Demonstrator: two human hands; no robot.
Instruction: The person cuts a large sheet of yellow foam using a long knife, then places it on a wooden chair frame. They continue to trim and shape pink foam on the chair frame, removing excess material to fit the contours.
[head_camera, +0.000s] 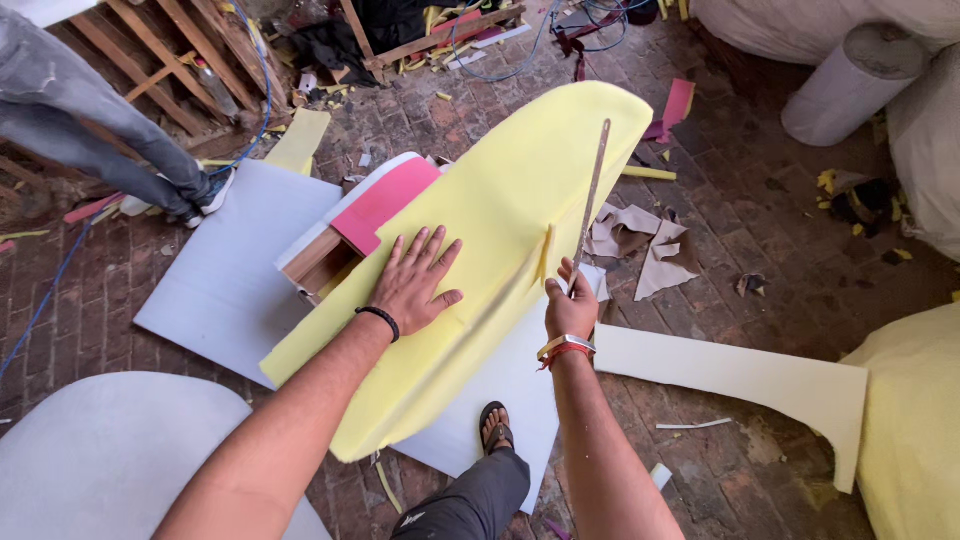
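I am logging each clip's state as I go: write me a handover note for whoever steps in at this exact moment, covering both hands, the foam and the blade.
Left hand: flat, fingers spread, pressing on the yellow foam sheet.
Right hand: gripping the lower end of a long thin blade that stands upright along the foam's right edge.
The foam lies tilted over a wooden box with a pink sheet on it, above white sheets on the brick floor.
Done: a narrow yellow strip is partly cut and curls up beside the blade.
Left: the strip is still attached; the edge beyond the blade looks uncut.
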